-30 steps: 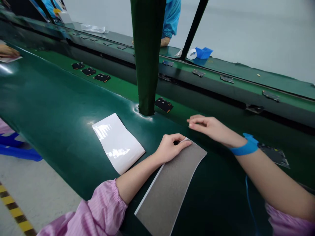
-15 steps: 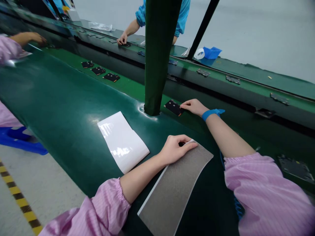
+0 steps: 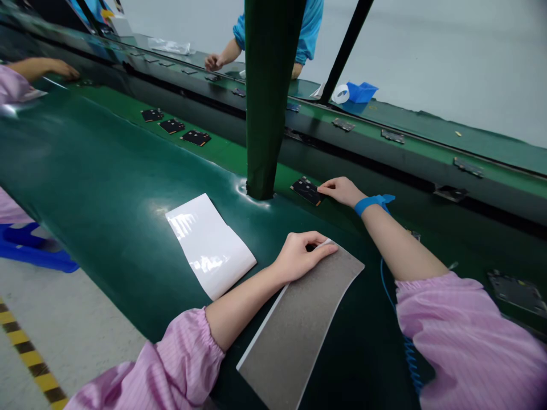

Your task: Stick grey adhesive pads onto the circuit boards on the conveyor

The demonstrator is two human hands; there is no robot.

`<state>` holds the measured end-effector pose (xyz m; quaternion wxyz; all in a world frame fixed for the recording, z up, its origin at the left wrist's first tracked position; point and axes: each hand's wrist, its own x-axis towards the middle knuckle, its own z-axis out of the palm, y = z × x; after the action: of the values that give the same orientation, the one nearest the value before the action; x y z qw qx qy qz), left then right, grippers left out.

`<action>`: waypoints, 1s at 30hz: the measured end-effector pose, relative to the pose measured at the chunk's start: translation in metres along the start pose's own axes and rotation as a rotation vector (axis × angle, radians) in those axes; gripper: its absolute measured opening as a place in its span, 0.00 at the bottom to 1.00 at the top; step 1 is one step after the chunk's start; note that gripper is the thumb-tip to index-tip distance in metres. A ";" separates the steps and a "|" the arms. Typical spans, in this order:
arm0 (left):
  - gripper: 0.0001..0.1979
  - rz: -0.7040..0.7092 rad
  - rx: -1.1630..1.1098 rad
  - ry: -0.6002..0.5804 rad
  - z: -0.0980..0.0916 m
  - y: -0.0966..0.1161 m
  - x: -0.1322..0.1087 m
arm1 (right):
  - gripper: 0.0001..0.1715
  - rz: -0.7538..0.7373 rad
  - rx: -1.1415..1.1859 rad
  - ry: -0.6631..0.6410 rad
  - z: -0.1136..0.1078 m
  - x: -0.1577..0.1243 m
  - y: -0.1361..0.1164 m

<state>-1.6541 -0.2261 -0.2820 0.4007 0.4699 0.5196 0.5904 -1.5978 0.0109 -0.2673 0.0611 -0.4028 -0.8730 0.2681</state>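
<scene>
My left hand pinches the upper edge of a grey-brown sheet with a pale border, thumb on top. Farther off, my right hand, with a blue wrist strap, has its fingertips closed at the right edge of a black circuit board lying on the green belt. A glossy white sheet lies on the green mat left of my left hand.
A green post rises beside the board. Several more boards lie along the belt. A co-worker's hand is across the line, another worker's hand at far left. A coiled blue cord hangs by my right sleeve.
My right hand and the circuit board have shifted slightly right relative to the post. Across the line, the co-worker's hand has lifted off a board. My left hand keeps its hold.
</scene>
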 end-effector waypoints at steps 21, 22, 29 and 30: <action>0.12 -0.051 -0.027 0.056 0.000 -0.001 0.000 | 0.60 -0.300 -0.010 0.104 -0.022 -0.032 -0.034; 0.13 -0.058 -0.035 0.064 0.000 -0.002 0.000 | 0.61 -0.320 0.073 0.156 -0.027 -0.040 -0.028; 0.14 -0.074 -0.124 0.106 0.002 -0.004 0.001 | 0.54 -0.156 0.163 0.185 -0.025 -0.110 0.029; 0.14 -0.072 -0.130 0.113 0.002 -0.004 0.000 | 0.47 -0.118 0.168 0.214 -0.020 -0.122 0.031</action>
<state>-1.6527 -0.2249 -0.2859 0.4213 0.3897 0.5185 0.6338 -1.4890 -0.0545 -0.2528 0.2032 -0.3705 -0.8581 0.2918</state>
